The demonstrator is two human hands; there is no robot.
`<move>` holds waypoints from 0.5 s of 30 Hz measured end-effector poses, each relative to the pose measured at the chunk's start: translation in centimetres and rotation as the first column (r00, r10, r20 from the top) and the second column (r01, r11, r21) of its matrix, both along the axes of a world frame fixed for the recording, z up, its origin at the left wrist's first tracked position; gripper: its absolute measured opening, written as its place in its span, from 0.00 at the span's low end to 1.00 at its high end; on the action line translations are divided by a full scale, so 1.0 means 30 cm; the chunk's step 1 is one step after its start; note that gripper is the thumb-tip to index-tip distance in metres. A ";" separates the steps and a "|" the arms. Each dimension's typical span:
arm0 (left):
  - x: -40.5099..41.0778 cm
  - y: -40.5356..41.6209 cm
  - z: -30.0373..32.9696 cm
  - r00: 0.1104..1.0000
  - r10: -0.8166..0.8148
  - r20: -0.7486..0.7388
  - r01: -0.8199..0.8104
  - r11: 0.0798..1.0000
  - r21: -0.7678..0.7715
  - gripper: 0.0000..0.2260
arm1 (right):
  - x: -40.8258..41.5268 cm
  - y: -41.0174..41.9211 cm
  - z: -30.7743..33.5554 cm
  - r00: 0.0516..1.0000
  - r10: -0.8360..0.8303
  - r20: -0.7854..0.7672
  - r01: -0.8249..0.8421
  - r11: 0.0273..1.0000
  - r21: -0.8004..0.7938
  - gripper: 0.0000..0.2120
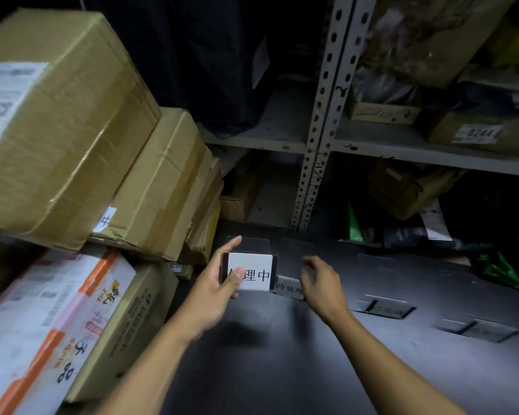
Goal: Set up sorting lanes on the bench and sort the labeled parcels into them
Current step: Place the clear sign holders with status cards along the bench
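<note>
My left hand (219,283) grips a small black sign holder with a white card (253,272) printed in black characters, thumb across the card's lower left. It is held just above the dark bench (282,369). My right hand (319,283) hovers to its right with fingers loosely curled, holding nothing, above a second labelled sign (288,287) standing on the bench. Two more sign holders lie flat on the bench, one (385,307) right of centre and another (478,329) further right. Labelled cardboard parcels (63,124) are stacked at the left.
A metal shelf rack (315,136) stands behind the bench, holding boxes and dark bags. Green plastic bags (507,268) lie at the bench's far right. A printed white and orange carton (42,319) sits at lower left under the stacked boxes.
</note>
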State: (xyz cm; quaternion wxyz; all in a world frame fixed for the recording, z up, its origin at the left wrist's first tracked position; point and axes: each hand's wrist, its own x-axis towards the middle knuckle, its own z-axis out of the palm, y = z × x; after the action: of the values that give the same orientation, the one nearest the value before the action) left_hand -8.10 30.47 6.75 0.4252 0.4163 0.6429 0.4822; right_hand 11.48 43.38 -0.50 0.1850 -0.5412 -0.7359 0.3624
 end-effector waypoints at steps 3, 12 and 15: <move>-0.020 0.007 -0.003 0.999 -0.021 0.031 0.022 0.999 -0.036 0.22 | -0.071 -0.083 0.121 0.947 0.002 -0.321 -0.029 0.996 -0.079 0.13; -0.089 0.031 -0.094 0.998 0.052 0.022 -0.043 0.953 -0.300 0.31 | -0.172 -0.172 0.134 0.952 0.052 -0.301 -0.101 0.983 -0.152 0.10; -0.094 0.039 -0.128 0.992 0.074 -0.107 -0.108 0.925 -0.365 0.27 | -0.216 -0.185 0.086 0.965 -0.012 -0.260 -0.020 0.993 -0.120 0.11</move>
State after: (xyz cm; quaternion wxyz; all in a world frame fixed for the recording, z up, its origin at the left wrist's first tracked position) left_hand -10.91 31.65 2.90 0.4435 0.3199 0.7596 0.3520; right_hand 5.01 37.84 2.07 0.2462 -0.4976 -0.6829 0.4748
